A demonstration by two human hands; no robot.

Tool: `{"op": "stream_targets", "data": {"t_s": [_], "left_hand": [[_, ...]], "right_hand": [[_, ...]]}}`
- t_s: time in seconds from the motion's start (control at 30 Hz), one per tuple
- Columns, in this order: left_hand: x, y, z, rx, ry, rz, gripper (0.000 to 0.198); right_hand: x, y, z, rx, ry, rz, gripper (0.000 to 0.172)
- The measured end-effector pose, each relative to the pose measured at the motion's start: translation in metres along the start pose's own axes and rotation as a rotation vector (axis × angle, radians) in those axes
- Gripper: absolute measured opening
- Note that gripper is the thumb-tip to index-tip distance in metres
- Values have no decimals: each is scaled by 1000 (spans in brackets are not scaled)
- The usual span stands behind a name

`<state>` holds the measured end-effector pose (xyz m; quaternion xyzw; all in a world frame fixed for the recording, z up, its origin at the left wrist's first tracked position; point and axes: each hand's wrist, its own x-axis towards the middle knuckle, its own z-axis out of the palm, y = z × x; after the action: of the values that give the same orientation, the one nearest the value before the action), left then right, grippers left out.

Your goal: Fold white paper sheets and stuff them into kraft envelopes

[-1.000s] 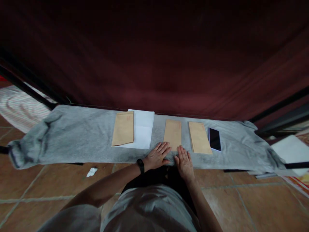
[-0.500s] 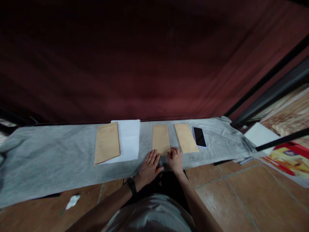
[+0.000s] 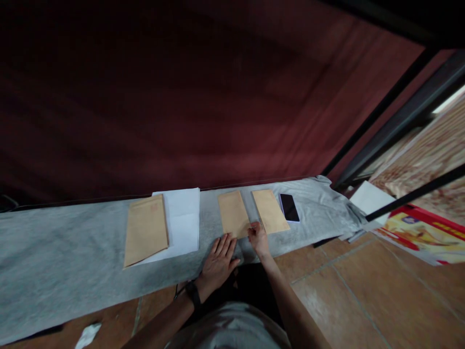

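A brown envelope [image 3: 233, 212] lies flat on the grey cloth [image 3: 87, 232] in front of me. My left hand [image 3: 220, 259] rests palm down with fingers spread, its fingertips at the envelope's near left corner. Curled at the near right corner is my right hand [image 3: 257, 238], its fingertips closed on that edge. Just right of it lies a second brown envelope [image 3: 271, 211], with a dark-screened phone [image 3: 289, 207] beyond. To the left, a larger brown envelope [image 3: 146, 230] partly covers white paper sheets [image 3: 184, 223].
A dark red surface [image 3: 203, 121] rises behind the cloth. Black bars [image 3: 381, 114] cross at the right, near a white sheet [image 3: 371, 199] and a red and yellow package [image 3: 423, 232]. A crumpled white scrap [image 3: 88, 335] lies on the tiled floor [image 3: 395, 286].
The view has turned and shifted, so the items sit further left. The middle envelope is now slanted, and my right hand's fingers look more tightly curled.
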<state>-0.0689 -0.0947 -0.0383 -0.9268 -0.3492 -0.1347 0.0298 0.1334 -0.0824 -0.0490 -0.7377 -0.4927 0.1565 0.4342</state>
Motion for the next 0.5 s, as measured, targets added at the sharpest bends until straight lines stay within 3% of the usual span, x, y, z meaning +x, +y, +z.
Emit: {"op": "stream_targets", "data": {"t_s": [0.23, 0.37, 0.5], "left_hand": [[-2, -1, 4, 13, 12, 14, 60], [-1, -2, 7, 17, 31, 20, 63], [-2, -2, 9, 17, 32, 33, 62]], "right_hand": [[-14, -15, -6, -238, 8, -86, 35], [-21, -21, 3, -400, -162, -329, 42], [-15, -22, 16, -446, -263, -371, 47]]}}
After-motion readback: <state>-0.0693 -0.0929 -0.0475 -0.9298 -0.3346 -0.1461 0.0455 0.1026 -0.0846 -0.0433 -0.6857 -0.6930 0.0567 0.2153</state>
